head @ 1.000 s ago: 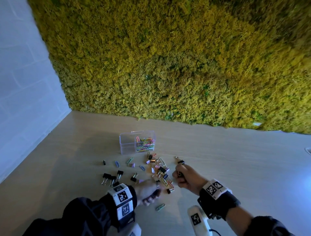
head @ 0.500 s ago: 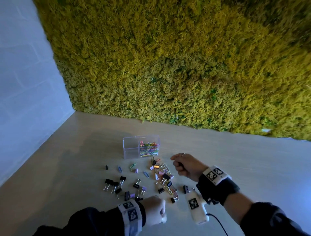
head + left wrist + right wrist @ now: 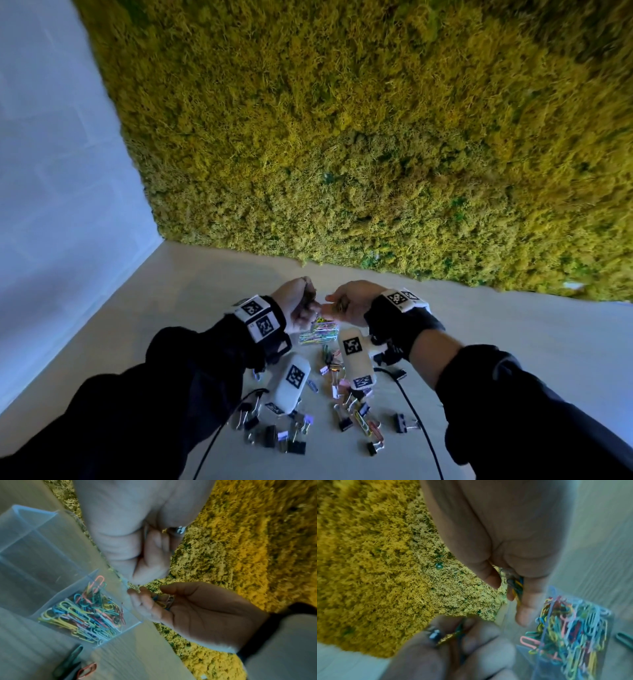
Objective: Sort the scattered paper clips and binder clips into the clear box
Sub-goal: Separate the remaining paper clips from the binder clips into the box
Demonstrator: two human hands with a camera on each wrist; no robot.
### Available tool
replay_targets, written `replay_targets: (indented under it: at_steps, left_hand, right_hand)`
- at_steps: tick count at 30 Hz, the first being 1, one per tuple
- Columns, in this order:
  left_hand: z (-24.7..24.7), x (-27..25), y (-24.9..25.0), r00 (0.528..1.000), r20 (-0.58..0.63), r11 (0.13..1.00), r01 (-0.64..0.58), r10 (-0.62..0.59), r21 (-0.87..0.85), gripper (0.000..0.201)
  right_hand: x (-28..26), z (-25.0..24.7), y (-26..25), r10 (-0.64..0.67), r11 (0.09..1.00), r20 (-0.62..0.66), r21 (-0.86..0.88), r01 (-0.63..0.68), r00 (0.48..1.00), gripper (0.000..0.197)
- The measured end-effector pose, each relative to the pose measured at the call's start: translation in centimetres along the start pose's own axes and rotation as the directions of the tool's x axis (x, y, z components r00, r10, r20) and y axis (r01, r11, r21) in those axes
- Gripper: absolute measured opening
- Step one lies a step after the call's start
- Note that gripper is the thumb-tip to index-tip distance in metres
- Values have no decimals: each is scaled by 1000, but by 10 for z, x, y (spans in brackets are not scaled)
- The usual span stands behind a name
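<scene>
The clear box (image 3: pixel 32 520) stands on the table, its right compartment heaped with coloured paper clips (image 3: pixel 82 609), and its left compartment looks bare. In the head view only that clip heap (image 3: pixel 318 332) shows beneath my hands. My left hand (image 3: pixel 308 305) hovers above the box with fingers curled round a few paper clips (image 3: pixel 458 631). My right hand (image 3: pixel 334 303) is cupped palm up beside it, fingers curled round several paper clips (image 3: pixel 164 601). Fingertips of both hands nearly meet over the box. Binder clips (image 3: pixel 294 442) and loose paper clips (image 3: pixel 363 421) lie scattered nearer me.
A yellow-green moss wall (image 3: pixel 376 154) rises just behind the box. A pale wall (image 3: pixel 51 171) closes the left side. White wrist cameras (image 3: pixel 291 380) and their black cables (image 3: pixel 414 421) hang over the scattered clips. A lone black binder clip (image 3: pixel 400 423) lies to the right.
Both hands have risen from the scattered pile and moved forward to meet over the box. The left hand was a fist near the front edge. The view has moved closer.
</scene>
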State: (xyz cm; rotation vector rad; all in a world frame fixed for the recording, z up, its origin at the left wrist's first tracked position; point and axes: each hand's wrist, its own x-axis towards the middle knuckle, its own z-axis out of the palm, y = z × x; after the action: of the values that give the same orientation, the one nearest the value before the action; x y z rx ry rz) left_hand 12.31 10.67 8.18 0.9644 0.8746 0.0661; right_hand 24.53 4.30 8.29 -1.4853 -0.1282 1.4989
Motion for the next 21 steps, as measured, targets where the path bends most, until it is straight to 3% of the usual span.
replay_targets:
  at_steps: [5, 10, 17, 21]
  left_hand:
    - [-5, 16, -1, 996, -28, 996, 86, -86, -5, 25]
    - [-5, 21, 0, 992, -75, 978, 89, -104, -186, 15]
    - [-7, 6, 5, 975, 113, 918, 219, -191, -332, 68]
    - [-5, 1, 5, 984, 82, 869, 178, -158, -461, 72]
  right_hand:
    - [14, -8, 1, -2, 995, 2, 100, 2, 1000, 14]
    - [14, -12, 3, -30, 993, -25, 116, 32, 999, 11]
    - [1, -16, 9, -102, 994, 14, 39, 101, 995, 43]
    - [-7, -17, 6, -137, 984, 17, 120, 134, 990, 45]
